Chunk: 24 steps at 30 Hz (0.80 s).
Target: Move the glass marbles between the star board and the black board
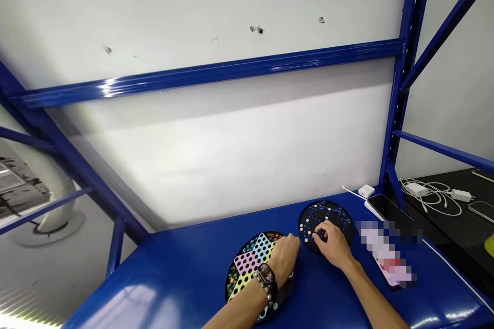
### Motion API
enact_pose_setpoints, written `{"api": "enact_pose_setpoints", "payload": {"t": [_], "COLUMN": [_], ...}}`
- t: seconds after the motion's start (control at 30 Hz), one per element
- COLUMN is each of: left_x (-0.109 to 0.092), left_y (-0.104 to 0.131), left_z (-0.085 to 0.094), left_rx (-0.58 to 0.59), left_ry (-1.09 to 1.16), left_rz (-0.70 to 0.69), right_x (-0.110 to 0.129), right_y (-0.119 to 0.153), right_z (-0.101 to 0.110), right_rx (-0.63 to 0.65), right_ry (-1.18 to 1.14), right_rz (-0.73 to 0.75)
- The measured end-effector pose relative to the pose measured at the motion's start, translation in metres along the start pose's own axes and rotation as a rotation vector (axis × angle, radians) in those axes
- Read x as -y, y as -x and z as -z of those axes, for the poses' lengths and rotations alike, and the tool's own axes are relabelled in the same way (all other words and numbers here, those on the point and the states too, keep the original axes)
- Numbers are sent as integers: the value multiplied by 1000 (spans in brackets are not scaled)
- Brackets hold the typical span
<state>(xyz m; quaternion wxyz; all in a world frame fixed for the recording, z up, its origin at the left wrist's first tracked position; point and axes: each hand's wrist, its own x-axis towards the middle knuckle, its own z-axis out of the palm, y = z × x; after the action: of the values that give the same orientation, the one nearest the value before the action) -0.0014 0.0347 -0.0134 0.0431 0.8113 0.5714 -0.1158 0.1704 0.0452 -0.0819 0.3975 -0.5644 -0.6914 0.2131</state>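
Note:
My left hand (284, 257), with a smartwatch (266, 275) and a beaded bracelet at its wrist, is curled closed over the right side of a round Chinese checkers board (247, 263). Its fingertips are turned away, so what they hold, if anything, is hidden. The board has pink, light blue and yellow sections with dark holes, and small coloured pieces lie around its rim. My right hand (332, 242) reaches over a round black tray (309, 211) with several small white and blue pieces. Thumb and fingers are bent together in a pinch low over the tray; anything between them is too small to make out.
Right of the tray lie a phone with a lit, pixelated screen (386, 257), a dark phone (389, 209) and a white charger (366, 191). Blue rack posts and beams frame the blue tabletop (185, 262) before a white wall. White cables (436, 195) lie on a black table at right.

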Motion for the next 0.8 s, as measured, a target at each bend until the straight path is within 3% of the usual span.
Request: {"api": "enact_pose_setpoints", "payload": {"t": [0.13, 0.27, 0.47, 0.53, 0.67, 0.73, 0.8], "left_x": [13, 21, -10, -11, 21, 43, 58], "left_y": [6, -2, -32, -36, -30, -20, -9], "left_z": [10, 17, 9, 11, 22, 26, 24], "left_rx": [18, -6, -84, -117, -230, -200, -86], "left_ry": [38, 137, 291, 350, 411, 390, 338], "left_rz": [77, 106, 28, -12, 27, 66, 73], "right_x": [1, -2, -12, -14, -12, -10, -7], "right_y": [-1, -3, -7, -8, -8, -7, -5], "right_z": [0, 2, 5, 6, 8, 7, 7], "right_rx": [-16, -61, -134, -147, -145, -138, -132], "right_ry": [-1, -4, -23, -33, -47, -52, -51], "right_rz": [-3, -22, -47, -55, -61, -57, -47]}}
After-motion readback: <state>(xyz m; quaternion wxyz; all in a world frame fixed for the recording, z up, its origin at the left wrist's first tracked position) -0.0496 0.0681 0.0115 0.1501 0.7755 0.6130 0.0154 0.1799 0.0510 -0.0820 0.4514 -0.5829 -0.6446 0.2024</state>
